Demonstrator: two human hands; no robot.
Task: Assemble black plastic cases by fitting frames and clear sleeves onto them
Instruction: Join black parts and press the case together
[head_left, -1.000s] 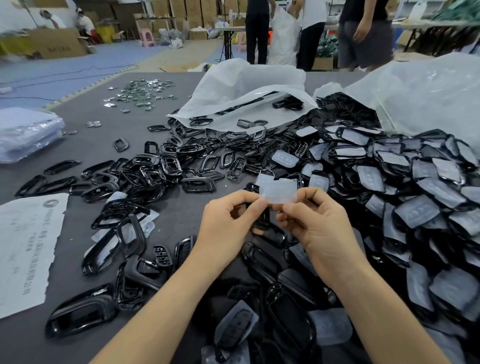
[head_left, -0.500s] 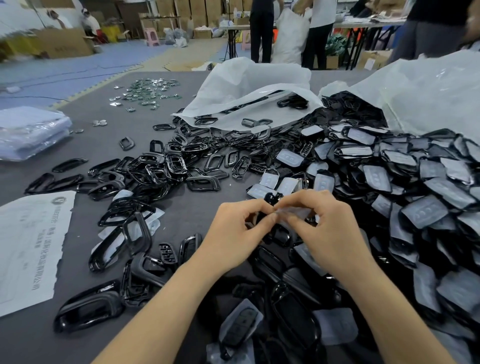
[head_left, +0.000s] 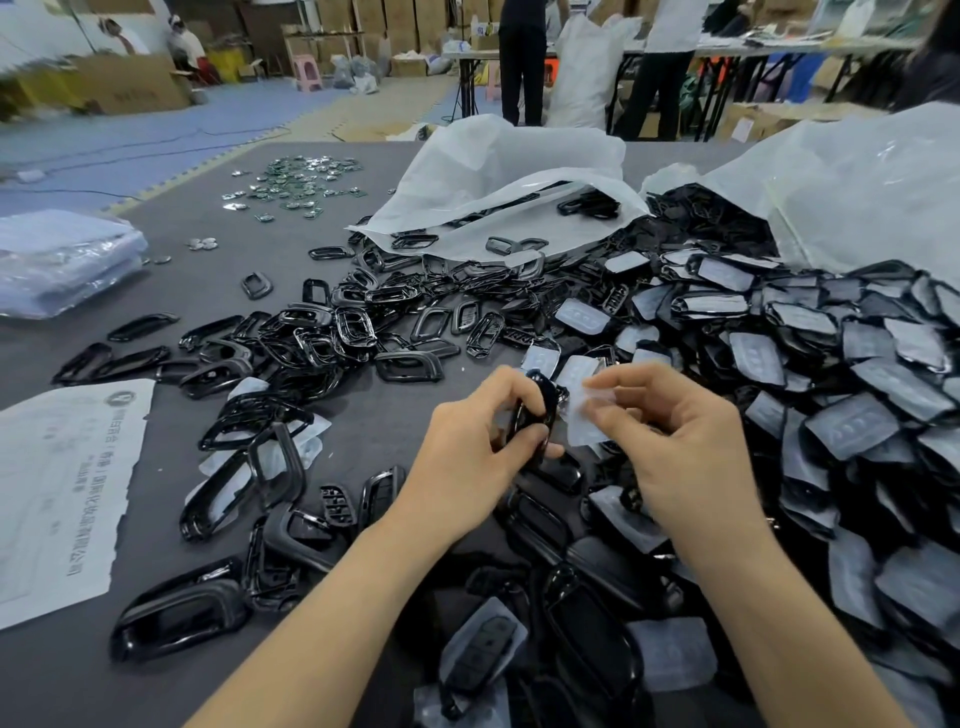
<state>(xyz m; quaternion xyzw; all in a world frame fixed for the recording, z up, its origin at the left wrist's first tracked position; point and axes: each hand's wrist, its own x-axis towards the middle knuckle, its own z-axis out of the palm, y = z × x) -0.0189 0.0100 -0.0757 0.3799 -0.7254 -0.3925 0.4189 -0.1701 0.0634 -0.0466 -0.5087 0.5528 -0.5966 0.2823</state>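
My left hand (head_left: 467, 462) grips a glossy black plastic case (head_left: 535, 421) held on edge above the table's middle. Right beside it, my right hand (head_left: 680, 452) pinches a clear sleeve (head_left: 584, 415) between thumb and fingers, its edge touching the case. A scatter of loose black frames (head_left: 322, 338) lies to the left on the grey table (head_left: 395, 415). To the right spreads a big heap of black cases with clear sleeves (head_left: 831, 395).
Two white plastic bags (head_left: 498, 171) (head_left: 857, 192) sit behind the piles. A torn printed paper (head_left: 62, 483) lies at the left, a wrapped blue stack (head_left: 62, 260) beyond it, and small metal badges (head_left: 296, 182) far left. People stand at tables in the background.
Earlier both hands held only the clear sleeve, raised. Now the hands are lower, the left hand has the black case, and the right holds the sleeve against it.
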